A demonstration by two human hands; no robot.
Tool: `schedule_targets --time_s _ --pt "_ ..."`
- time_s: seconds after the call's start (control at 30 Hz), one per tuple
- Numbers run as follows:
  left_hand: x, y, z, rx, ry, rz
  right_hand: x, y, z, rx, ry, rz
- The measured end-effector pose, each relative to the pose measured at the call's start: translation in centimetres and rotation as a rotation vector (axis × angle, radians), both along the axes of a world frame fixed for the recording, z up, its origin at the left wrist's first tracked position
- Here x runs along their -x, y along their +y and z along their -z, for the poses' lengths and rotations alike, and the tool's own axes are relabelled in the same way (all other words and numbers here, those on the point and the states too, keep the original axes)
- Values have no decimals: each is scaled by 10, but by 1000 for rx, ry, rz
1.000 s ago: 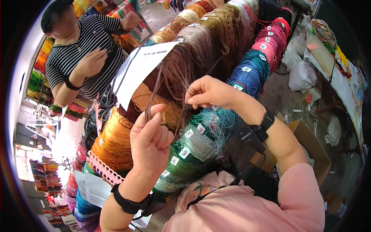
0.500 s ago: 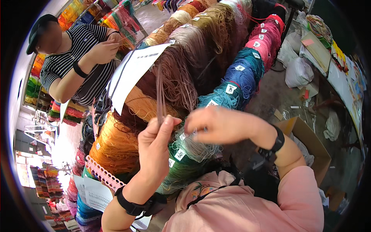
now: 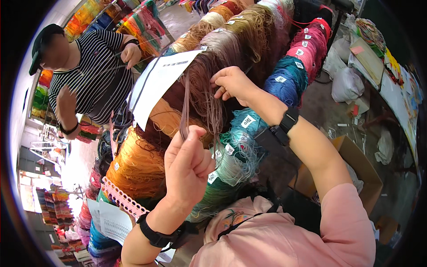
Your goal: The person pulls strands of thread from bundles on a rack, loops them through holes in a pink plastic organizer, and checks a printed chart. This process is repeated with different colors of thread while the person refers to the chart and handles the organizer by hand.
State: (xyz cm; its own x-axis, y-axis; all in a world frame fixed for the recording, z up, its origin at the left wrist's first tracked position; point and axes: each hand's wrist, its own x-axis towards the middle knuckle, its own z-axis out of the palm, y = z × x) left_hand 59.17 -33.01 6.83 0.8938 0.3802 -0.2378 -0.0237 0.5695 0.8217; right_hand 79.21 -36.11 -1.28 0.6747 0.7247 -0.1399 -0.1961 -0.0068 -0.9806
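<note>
A person's left hand [image 3: 189, 163] pinches slender brown thread strands [image 3: 185, 109] in front of a larger brown hank [image 3: 202, 75]; the right hand [image 3: 235, 84] curls slightly parted fingers beside it, any hold unclear.

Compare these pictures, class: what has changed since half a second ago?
The right hand has moved up the picture, away from the left hand; whether it grips anything is unclear. The co-worker's hands have separated. The left hand still pinches brown strands.

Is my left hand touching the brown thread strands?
Touching. The head view shows the brown thread strands running straight down into your left hand, with no gap between them.
</note>
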Motion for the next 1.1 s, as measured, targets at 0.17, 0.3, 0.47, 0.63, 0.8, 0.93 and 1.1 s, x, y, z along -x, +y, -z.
schedule_targets --time_s 0.17,0.3,0.47,0.63,0.8,0.93,1.1 --pt "0 -4 3 19 20 46 6 4 8 -93 -281 228" --pt "-1 -4 6 37 29 48 20 9 3 -119 -621 412" --pt "-2 -7 7 13 26 79 23 2 -7 109 -95 -44" --pt "4 3 11 33 79 27 32 -27 -6 -378 484 -225" --pt "1 8 20 24 186 -153 79 -60 -24 -181 -254 -297" --pt "-4 3 18 -83 264 24 104 -79 -39 27 -879 -550" --pt "-3 3 24 -590 33 -129 46 -68 -18 5 -375 -384"
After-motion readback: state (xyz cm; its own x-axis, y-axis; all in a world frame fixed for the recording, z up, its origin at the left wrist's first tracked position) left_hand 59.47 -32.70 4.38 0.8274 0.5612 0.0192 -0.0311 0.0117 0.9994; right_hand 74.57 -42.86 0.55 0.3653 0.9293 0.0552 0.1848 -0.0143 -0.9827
